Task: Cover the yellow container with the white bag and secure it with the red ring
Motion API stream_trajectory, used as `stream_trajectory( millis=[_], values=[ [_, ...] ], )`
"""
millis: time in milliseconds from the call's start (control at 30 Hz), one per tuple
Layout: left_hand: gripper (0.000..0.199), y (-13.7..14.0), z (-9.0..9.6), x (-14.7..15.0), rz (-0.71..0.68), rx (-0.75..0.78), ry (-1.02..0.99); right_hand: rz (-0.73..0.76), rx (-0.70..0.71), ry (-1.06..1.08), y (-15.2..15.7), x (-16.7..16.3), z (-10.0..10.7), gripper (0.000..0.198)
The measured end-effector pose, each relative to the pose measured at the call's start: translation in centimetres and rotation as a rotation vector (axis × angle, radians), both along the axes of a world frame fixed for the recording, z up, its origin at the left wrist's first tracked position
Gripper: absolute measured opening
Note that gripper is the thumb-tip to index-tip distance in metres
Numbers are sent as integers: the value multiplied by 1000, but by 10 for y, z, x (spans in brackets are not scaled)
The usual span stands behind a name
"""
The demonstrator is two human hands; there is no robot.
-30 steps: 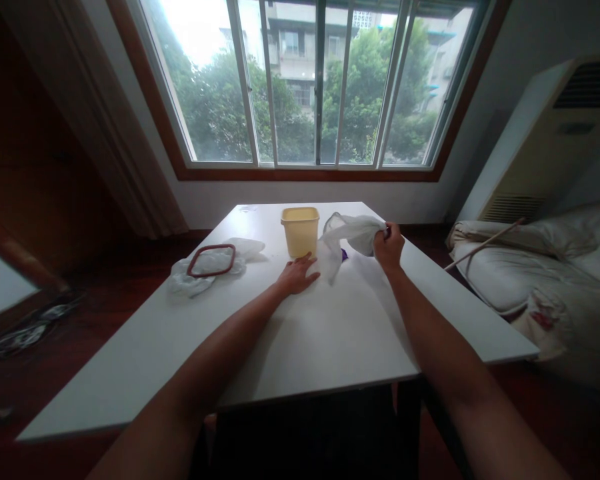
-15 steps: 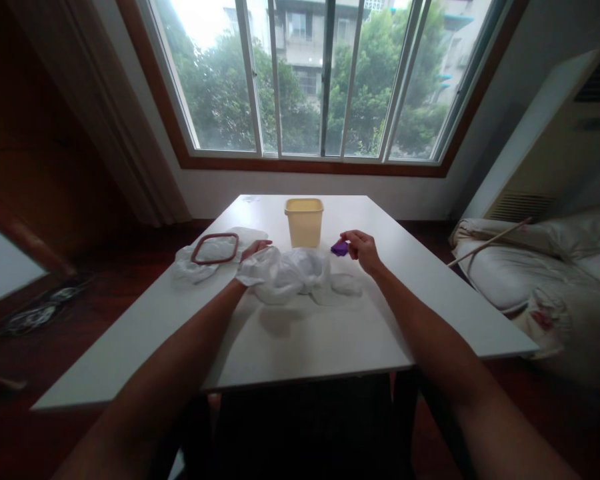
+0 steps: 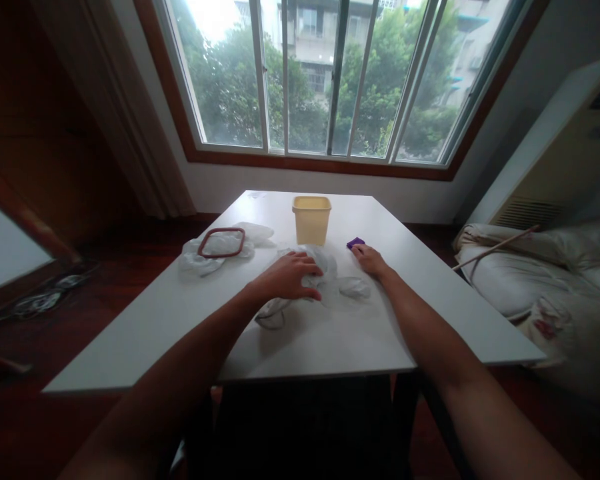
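On the white surface [image 3: 155,327], we do best keeping our spread left grip [image 3: 290,277] light over the bag [image 3: 326,259] before the bin [image 3: 313,225], while our right grip [image 3: 370,260] touches the purple bundle [image 3: 355,243], pinch unclear.

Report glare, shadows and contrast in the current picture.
In the head view: sky burns out white in the window, upper left; a soft shadow lies on the table near the left hand; the pale plastic by it barely stands out.

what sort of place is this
Probably a room in a home: there is a wide window with a brown frame, a long curtain, and what looks like a covered sofa beside the table.
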State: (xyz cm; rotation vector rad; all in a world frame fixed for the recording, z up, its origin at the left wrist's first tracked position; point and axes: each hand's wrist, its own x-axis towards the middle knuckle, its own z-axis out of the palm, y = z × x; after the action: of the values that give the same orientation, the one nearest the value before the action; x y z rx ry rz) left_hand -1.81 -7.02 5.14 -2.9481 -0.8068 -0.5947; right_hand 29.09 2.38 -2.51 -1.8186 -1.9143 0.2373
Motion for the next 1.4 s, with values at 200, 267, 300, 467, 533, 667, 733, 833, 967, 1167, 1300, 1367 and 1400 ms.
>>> stream_trajectory(
  millis=[200,267,300,467,533,667,733,833,967,1167,1300,1367,1400],
  values=[
    [34,16,-27,5,166,79,52,50,309,142,-21,-11,26,27],
    [28,19,-32,8,207,95,47,287,386,273,-35,-30,35,26],
    [26,20,-34,9,220,101,43,414,371,336,-42,-41,39,25],
    [22,21,-37,13,235,122,-32,710,230,331,-65,-71,41,26],
    [21,21,-38,13,231,140,-90,703,234,273,-64,-70,38,27],
    [19,23,-37,15,211,168,-192,643,296,231,-55,-62,34,18],
    [20,24,-35,15,221,168,-215,606,341,226,-52,-60,35,17],
    [21,24,-30,14,268,175,-236,543,405,222,-52,-60,39,17],
    [24,23,-20,9,328,208,-253,484,496,224,-53,-59,42,18],
    [23,28,-12,0,410,261,-314,350,549,327,-44,-55,40,19],
    [19,33,-13,-6,436,240,-386,240,513,360,-42,-54,40,17],
    [19,31,-11,-7,425,258,-418,241,480,367,-44,-55,40,16],
    [20,29,-9,-7,407,281,-427,254,463,376,-46,-56,41,16]
  ],
)
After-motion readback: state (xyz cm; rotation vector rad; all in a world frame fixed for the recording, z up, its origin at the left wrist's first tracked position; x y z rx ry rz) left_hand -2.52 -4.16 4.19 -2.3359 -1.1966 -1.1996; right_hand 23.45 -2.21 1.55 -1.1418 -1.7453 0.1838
